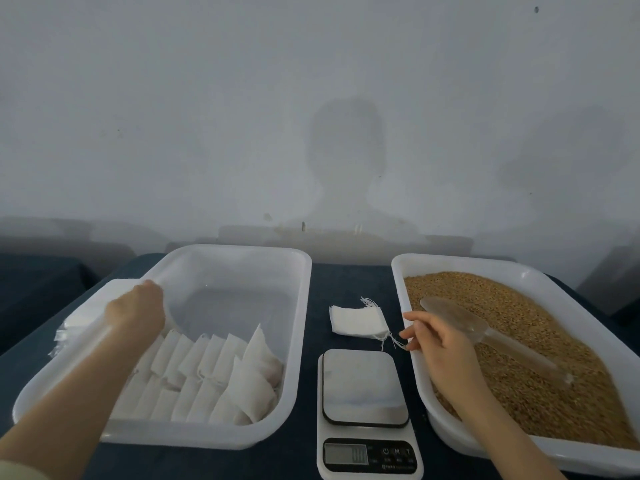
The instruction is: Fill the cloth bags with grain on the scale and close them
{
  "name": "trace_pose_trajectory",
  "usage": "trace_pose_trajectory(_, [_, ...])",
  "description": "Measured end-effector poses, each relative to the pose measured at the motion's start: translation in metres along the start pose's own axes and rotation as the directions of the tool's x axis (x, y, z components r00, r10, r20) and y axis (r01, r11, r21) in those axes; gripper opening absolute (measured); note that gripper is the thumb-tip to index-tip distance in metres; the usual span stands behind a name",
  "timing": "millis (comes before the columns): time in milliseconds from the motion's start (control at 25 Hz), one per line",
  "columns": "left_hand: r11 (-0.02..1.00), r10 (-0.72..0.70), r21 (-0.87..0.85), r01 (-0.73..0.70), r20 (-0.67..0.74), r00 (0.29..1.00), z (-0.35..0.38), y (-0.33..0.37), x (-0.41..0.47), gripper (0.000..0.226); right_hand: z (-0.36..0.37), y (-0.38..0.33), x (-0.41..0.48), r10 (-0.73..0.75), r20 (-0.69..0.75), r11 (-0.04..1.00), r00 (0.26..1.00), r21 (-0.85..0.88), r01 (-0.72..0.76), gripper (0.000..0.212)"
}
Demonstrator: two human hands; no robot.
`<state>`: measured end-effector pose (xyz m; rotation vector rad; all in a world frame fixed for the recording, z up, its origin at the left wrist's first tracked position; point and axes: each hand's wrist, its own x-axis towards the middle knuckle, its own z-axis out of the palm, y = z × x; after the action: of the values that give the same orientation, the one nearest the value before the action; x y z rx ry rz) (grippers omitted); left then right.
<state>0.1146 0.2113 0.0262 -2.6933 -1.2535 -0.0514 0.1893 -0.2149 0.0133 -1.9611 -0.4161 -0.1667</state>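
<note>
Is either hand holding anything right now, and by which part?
Right hand: nothing, fingers spread near the empty bag's strings. Left hand rests on the tub's far-left rim; grip unclear.

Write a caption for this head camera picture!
Hands reach out: left hand over bag tub, right hand near grain tray.

A dark blue tabletop (313,289) meets a pale grey wall (242,98) bearing what looks like a head-shaped shadow (346,150).

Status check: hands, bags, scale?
Left hand on the left tub's rim, right hand open by the empty bags. Scale bare. Nothing in the way.
</note>
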Motion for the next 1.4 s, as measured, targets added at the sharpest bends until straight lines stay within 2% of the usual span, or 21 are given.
trace_pose_trajectory(80, [0.992,0.086,0.111,-0.068,-0.164,0.983,-0.024,0.034,-0.012,0.028,-0.001,0.000,0.001,0.005,-0.051,1.000,0.999,0.001,-0.005,0.020])
trace_pose_trajectory(160, [0.949,0.302,0.170,-0.266,-0.240,0.923,-0.044,0.084,-0.023,0.025,-0.003,0.000,0.001,0.003,-0.111,1.000,0.994,0.013,-0.002,0.020])
trace_pose_trajectory(200, [0.899,0.434,0.189,-0.396,-0.252,0.865,-0.048,0.113,-0.030,0.024,-0.003,0.000,0.001,0.008,-0.141,1.000,0.990,0.025,-0.005,0.019])
trace_pose_trajectory(240, [0.832,0.553,0.201,-0.517,-0.227,0.802,-0.051,0.144,-0.040,0.024,-0.004,0.000,0.001,0.020,-0.167,0.999,0.986,0.041,-0.013,0.019])
trace_pose_trajectory(320, [0.711,0.701,0.194,-0.676,-0.129,0.701,-0.049,0.201,-0.060,0.021,-0.005,0.001,0.001,0.042,-0.194,0.998,0.980,0.063,-0.030,0.020])
trace_pose_trajectory(440, [0.552,0.828,0.202,-0.809,-0.015,0.561,-0.031,0.263,-0.080,0.016,-0.007,0.004,0.002,0.050,-0.214,0.997,0.976,0.071,-0.035,0.020])
trace_pose_trajectory(480, [0.532,0.837,0.168,-0.830,0.042,0.545,-0.023,0.276,-0.084,0.017,-0.007,0.005,0.002,0.048,-0.216,0.997,0.975,0.074,-0.032,0.020])
trace_pose_trajectory(600, [0.553,0.804,0.041,-0.832,0.236,0.546,-0.004,0.295,-0.086,0.033,-0.006,0.006,0.003,0.029,-0.217,0.997,0.976,0.081,-0.011,0.022])
trace_pose_trajectory(720, [0.554,0.785,0.075,-0.829,0.284,0.550,-0.001,0.292,-0.080,0.037,-0.005,0.006,0.004,0.020,-0.214,0.997,0.977,0.080,-0.003,0.023])
trace_pose_trajectory(840, [0.565,0.786,0.045,-0.824,0.273,0.554,-0.007,0.291,-0.077,0.035,-0.004,0.006,0.004,0.015,-0.204,0.997,0.979,0.080,0.001,0.022])
trace_pose_trajectory(1000, [0.655,0.745,-0.088,-0.750,0.242,0.622,-0.012,0.286,-0.083,0.033,-0.006,0.007,0.003,0.026,-0.209,0.997,0.977,0.081,-0.009,0.022])
trace_pose_trajectory(1160, [0.684,0.701,-0.317,-0.656,0.040,0.712,-0.035,0.263,-0.085,0.024,-0.007,0.007,0.004,0.046,-0.197,0.998,0.979,0.055,-0.036,0.021])
trace_pose_trajectory(1240, [0.597,0.648,-0.556,-0.578,-0.090,0.757,-0.052,0.241,-0.087,0.019,-0.006,0.007,0.004,0.066,-0.181,0.997,0.981,0.050,-0.057,0.018])
trace_pose_trajectory(1320, [0.405,0.610,-0.791,-0.458,-0.140,0.780,-0.060,0.214,-0.099,0.032,-0.006,0.004,0.002,0.054,-0.146,0.998,0.988,0.035,-0.049,0.018])
trace_pose_trajectory(1400, [0.206,0.690,-0.903,-0.377,-0.139,0.710,-0.061,0.185,-0.119,0.029,-0.004,-0.001,-0.001,-0.033,-0.048,0.999,0.998,0.040,0.034,0.020])
